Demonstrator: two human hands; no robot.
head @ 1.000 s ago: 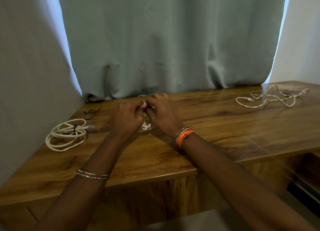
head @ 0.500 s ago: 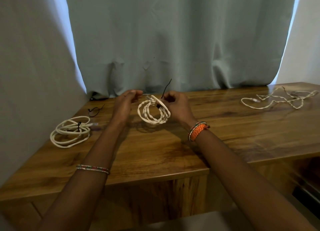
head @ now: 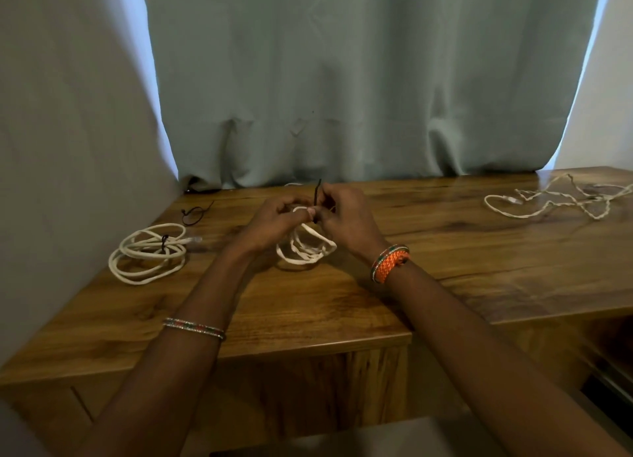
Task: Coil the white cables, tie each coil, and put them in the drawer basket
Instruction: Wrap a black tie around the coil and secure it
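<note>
Hands closer together since before, coil [head: 306, 247] lowered — left hand [head: 274, 222], right hand [head: 347, 218] pinching its black tie [head: 317, 191]

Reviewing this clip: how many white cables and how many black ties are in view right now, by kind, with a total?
White cables: 3, namely a tied coil at the left, a coil in the hands, and a loose cable at the right.
Black ties: 3, namely one on the left coil, one spare on the table, and one being fastened.
Total: 6
</note>
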